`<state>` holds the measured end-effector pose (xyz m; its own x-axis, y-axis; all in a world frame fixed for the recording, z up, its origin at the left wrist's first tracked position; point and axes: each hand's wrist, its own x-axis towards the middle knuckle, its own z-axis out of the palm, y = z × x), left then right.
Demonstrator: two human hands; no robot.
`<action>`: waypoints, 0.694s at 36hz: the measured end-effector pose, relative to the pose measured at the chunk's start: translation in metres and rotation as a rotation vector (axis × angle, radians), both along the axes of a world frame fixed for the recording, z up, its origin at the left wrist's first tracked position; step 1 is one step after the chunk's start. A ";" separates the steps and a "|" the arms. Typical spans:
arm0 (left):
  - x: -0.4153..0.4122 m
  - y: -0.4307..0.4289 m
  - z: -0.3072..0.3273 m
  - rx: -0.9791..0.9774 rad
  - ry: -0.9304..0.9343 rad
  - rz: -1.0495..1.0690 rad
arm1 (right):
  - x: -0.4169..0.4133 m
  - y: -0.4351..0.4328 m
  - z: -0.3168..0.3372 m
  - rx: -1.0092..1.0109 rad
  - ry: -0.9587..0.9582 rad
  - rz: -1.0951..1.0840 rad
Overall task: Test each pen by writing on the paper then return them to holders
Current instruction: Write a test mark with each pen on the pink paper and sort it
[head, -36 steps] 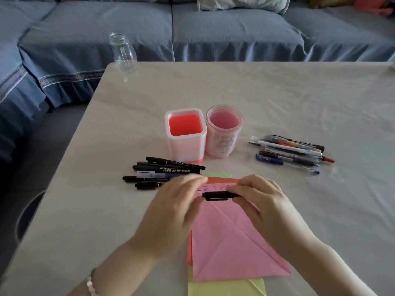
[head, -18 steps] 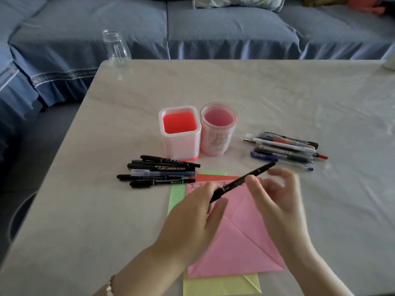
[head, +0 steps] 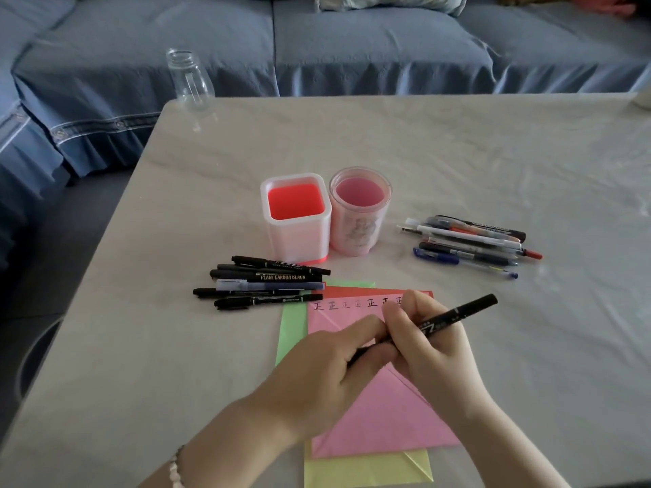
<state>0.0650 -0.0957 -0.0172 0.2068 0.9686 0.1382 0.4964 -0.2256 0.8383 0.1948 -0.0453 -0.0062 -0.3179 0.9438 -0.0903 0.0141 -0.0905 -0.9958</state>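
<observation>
**On the paper stack: both hands on one black pen**

Nearest, a yellow sheet [head: 352, 473] peeks out under the pink paper [head: 387, 417]. The left hand [head: 317, 371] pinches the lower end of the black pen [head: 465, 309]. The right hand [head: 433, 350] curls round its middle, hiding the paper's centre. A row of "正" marks [head: 352, 304] runs along the pink top edge. Beyond lie black markers [head: 264, 281], one reading "PLANT CARBON BLACK". Further back stand the square holder [head: 299, 237] and round holder [head: 359, 237], with mixed pens [head: 468, 246] to their right. A glass bottle [head: 190, 81] stands at the far corner.
</observation>
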 end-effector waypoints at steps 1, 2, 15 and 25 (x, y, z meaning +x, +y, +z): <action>-0.003 -0.001 0.001 0.010 0.029 0.010 | 0.000 0.000 0.001 0.026 0.004 0.000; -0.007 -0.002 0.000 0.023 0.065 0.039 | 0.001 -0.001 0.003 0.030 0.023 -0.023; -0.083 -0.014 -0.075 0.212 0.741 0.706 | 0.008 0.001 -0.006 -0.103 -0.120 -0.267; -0.036 -0.028 -0.071 0.113 0.661 0.153 | 0.005 0.006 -0.013 -0.048 -0.040 -0.280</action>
<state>0.0291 -0.1234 -0.0884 0.1448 0.9806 0.1322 0.9288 -0.1808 0.3235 0.2001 -0.0388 -0.0195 -0.0409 0.9886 -0.1447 0.0215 -0.1439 -0.9894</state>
